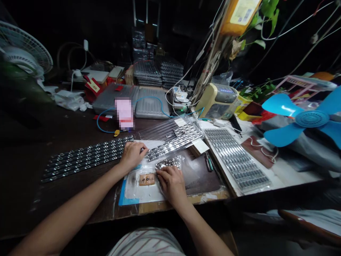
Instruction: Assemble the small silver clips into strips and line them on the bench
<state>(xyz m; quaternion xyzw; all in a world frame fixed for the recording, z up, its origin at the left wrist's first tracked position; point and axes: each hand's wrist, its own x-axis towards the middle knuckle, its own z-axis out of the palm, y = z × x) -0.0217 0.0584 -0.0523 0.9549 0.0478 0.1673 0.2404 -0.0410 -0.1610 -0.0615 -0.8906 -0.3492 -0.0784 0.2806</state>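
My left hand lies over the near ends of a row of long dark LED strips, its fingers closed on one strip. My right hand grips the edge of a clear plastic bag of small silvery parts. Between my hands, a small tan board with tape lies on a white sheet over a blue mat. Just beyond my left fingertips, more strips lie in a clear plastic sleeve.
A tray of silver components stands to the right. Stacked plastic trays and grey cases fill the back of the wooden bench. A blue cable, a beige desktop device, a blue fan and a white fan surround the bench.
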